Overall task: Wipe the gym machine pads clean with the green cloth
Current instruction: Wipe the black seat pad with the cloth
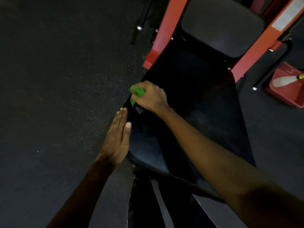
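Wiping looks midway at best: the right hand [151, 96], fingers clamped on the bunched green cloth [137, 92], is at the seat pad's [197, 112] left edge, the left hand [117, 137] flat alongside with fingers straight and together, and the back pad [220, 30] is probably not yet wiped.

This is a gym, seen on the workout floor. The ground is dark rubber flooring [57, 79] flecked with pale specks, the kind laid under exercise equipment. In the middle stands a weight machine with a heavy red steel frame [166, 30] running from near to far. A long black padded seat pad [197, 104] sits on it, with a second black back pad [222, 27] beyond, between the red rails. Bolts [229, 68] fix the frame, and a white label [286, 14] is stuck on its far right rail. Black metal bars [136, 32] stand on the floor to the far left.
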The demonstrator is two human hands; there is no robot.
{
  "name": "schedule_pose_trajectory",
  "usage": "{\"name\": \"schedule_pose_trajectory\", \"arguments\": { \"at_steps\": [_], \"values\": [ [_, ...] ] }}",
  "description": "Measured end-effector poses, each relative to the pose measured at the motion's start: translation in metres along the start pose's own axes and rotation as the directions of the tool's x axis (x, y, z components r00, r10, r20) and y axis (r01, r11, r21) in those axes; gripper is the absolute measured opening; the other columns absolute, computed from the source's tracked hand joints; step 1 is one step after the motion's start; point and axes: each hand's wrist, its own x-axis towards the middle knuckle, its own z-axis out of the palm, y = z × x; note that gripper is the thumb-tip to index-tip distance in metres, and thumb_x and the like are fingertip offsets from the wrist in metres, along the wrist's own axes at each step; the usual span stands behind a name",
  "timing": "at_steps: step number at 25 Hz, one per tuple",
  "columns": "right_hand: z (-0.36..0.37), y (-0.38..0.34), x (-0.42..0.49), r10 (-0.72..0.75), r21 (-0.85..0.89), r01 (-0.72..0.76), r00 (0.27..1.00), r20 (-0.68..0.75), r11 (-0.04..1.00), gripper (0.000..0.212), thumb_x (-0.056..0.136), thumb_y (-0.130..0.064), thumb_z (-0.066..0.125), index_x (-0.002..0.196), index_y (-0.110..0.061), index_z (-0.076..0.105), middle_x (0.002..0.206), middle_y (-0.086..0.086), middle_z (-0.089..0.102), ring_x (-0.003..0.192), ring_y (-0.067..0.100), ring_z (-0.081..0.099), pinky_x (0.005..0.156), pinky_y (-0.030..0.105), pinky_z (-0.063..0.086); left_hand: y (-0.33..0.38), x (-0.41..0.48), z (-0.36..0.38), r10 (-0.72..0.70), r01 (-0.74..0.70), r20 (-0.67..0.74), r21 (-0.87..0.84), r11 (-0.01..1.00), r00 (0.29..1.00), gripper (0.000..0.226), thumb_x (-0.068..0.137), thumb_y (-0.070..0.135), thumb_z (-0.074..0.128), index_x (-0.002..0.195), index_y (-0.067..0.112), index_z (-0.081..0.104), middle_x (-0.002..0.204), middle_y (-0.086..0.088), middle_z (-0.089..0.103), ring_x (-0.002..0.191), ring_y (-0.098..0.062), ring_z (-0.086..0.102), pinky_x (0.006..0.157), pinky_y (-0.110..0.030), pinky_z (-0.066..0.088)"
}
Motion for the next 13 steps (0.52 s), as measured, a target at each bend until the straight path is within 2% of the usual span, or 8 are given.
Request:
{"name": "schedule_pose_trajectory", "arguments": {
  "at_steps": [3,5,7,8,11,13],
  "values": [
    [0.003,-0.007,-0.054,-0.109,0.033,0.108,0.994,0.030,0.994,0.036,0.079,-0.047,0.066,0.115,-0.044,0.069,0.127,-0.021,0.062,0.113,0.007,0.062,0.094,0.031,0.053,0.002,-0.001,-0.006,-0.109,0.108,0.019,-0.376,0.920,0.994,0.064,0.099,0.060,0.015,0.158,0.037,0.008,0.163,0.017,0.020,0.146,0.008,0.019,0.122,-0.021,0.018],
    [0.006,-0.010,-0.080,-0.175,0.012,0.175,0.984,0.041,0.985,0.036,0.080,-0.044,0.067,0.116,-0.042,0.068,0.128,-0.020,0.062,0.114,0.004,0.061,0.093,0.029,0.053,-0.002,0.000,-0.012,-0.140,0.147,0.049,-0.438,0.887,0.989,0.067,0.096,0.065,0.012,0.158,0.040,0.009,0.161,0.019,0.025,0.144,0.009,0.023,0.121,-0.018,0.019],
    [0.006,-0.012,-0.078,-0.181,0.000,0.181,0.983,0.032,0.983,0.035,0.081,-0.043,0.067,0.117,-0.041,0.068,0.127,-0.019,0.062,0.113,0.004,0.061,0.093,0.029,0.053,-0.005,0.002,-0.018,-0.106,0.134,0.097,-0.362,0.923,0.990,0.067,0.097,0.063,0.011,0.158,0.036,0.008,0.162,0.018,0.021,0.145,0.010,0.019,0.116,-0.006,0.014],
    [0.006,-0.014,-0.073,-0.149,0.010,0.149,0.989,0.007,0.989,0.035,0.081,-0.043,0.068,0.117,-0.041,0.069,0.127,-0.019,0.062,0.113,0.003,0.062,0.094,0.029,0.054,-0.008,0.003,-0.021,-0.080,0.115,0.121,-0.314,0.943,0.989,0.068,0.097,0.064,0.012,0.158,0.035,0.008,0.164,0.017,0.017,0.147,0.008,0.016,0.115,-0.005,0.012],
    [0.008,-0.016,-0.082,-0.041,0.046,0.043,0.998,-0.049,0.998,0.037,0.083,-0.041,0.068,0.120,-0.042,0.069,0.128,-0.020,0.062,0.111,-0.001,0.061,0.095,0.029,0.054,-0.020,0.005,-0.022,0.052,-0.024,0.177,-0.154,0.988,0.983,0.071,0.097,0.064,0.013,0.158,0.028,0.011,0.165,0.014,0.006,0.151,0.003,0.003,0.125,-0.026,0.009],
    [0.009,-0.013,-0.121,-0.038,0.017,0.039,0.997,-0.064,0.999,0.038,0.083,-0.044,0.065,0.121,-0.042,0.067,0.129,-0.021,0.060,0.114,-0.003,0.060,0.095,0.029,0.054,-0.025,0.008,-0.024,0.107,-0.110,0.220,0.001,0.994,0.970,0.068,0.098,0.060,0.010,0.158,0.028,0.014,0.165,0.013,0.001,0.151,0.000,-0.005,0.126,-0.033,0.005]
  ]
}}
